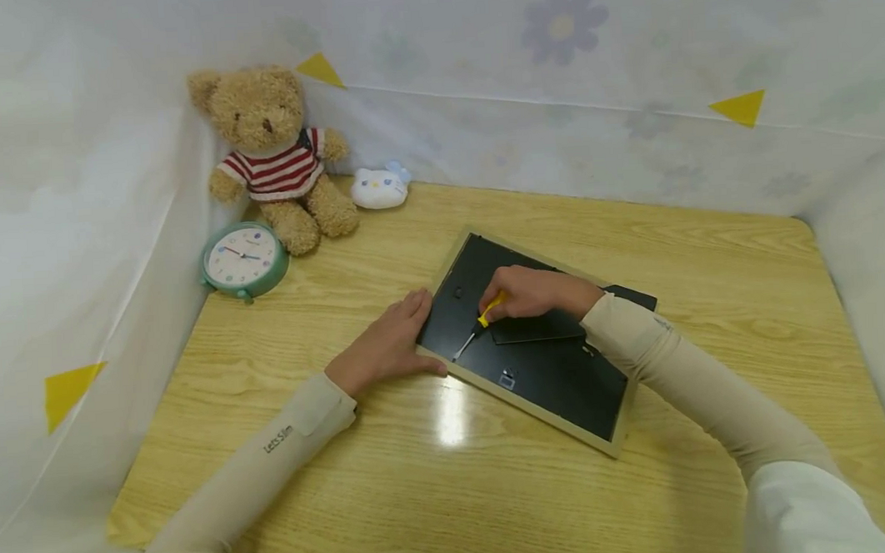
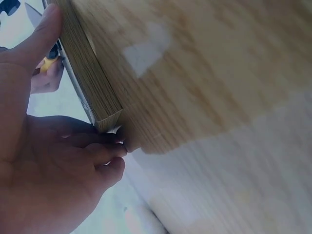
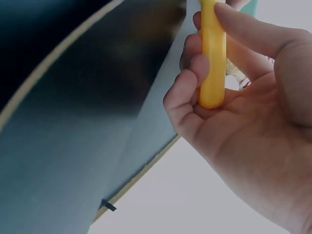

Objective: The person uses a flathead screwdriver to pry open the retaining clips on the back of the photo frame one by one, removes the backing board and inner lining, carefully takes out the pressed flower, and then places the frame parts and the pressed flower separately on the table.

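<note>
A picture frame point(image 1: 525, 414) lies face down on the wooden table, its black backing point(image 1: 568, 388) upward and its pale wooden rim around it. My right hand point(image 1: 532, 293) grips the yellow handle of a screwdriver point(image 1: 482, 322). The metal tip touches the backing close to the frame's left corner, by the near rim. In the right wrist view, fingers curl about the yellow handle point(image 3: 213, 73). My left hand point(image 1: 389, 343) holds that corner, thumb along the near rim and fingers at the left side. A black stand flap point(image 1: 539, 330) lies partly under my right forearm.
A teddy bear point(image 1: 279, 172) in a striped shirt sits at the back left. Beside it are a green alarm clock point(image 1: 242, 258) and a small white cat-face plush point(image 1: 380, 188). White curtains with yellow pennants point(image 1: 740, 109) enclose the table point(image 1: 394, 496).
</note>
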`<state>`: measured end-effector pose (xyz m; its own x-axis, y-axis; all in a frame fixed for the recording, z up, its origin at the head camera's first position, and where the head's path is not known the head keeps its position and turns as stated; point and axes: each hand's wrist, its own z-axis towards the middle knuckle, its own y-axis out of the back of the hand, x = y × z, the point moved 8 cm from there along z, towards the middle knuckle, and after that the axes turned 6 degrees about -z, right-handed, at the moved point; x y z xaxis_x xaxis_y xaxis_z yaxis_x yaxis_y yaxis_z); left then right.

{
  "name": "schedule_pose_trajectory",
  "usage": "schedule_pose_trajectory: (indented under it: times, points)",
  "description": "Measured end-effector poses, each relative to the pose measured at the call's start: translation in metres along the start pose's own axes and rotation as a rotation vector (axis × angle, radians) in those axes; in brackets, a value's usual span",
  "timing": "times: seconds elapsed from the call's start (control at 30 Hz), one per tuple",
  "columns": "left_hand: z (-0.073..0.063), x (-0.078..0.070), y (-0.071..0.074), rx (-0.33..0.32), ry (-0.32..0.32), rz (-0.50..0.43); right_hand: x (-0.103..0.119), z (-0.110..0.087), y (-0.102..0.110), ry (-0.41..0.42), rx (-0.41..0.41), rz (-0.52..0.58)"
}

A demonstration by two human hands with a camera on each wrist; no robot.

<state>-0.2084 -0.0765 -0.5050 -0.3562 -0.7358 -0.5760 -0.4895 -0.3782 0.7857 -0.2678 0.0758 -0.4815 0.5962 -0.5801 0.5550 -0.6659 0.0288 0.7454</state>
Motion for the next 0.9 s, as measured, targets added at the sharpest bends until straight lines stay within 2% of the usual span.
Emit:
schedule_pose_trajectory:
  times: [0.27, 0.47, 0.73, 0.9]
  points:
    - [0.002, -0.001, -0.001, -0.002, -0.013, 0.038, 0.004, 0.005, -0.002, 0.04, 0.026, 0.032]
    - [0.002, -0.004, -0.004, 0.038, -0.008, 0.031, 0.009, 0.011, -0.005, 0.084, 0.058, 0.044]
    - [0.002, -0.008, -0.004, 0.061, -0.013, 0.042, 0.009, 0.004, -0.012, 0.034, 0.078, 0.089]
    - [0.003, -0.008, -0.004, 0.073, -0.005, 0.058, 0.012, -0.002, -0.012, 0.023, 0.052, 0.075]
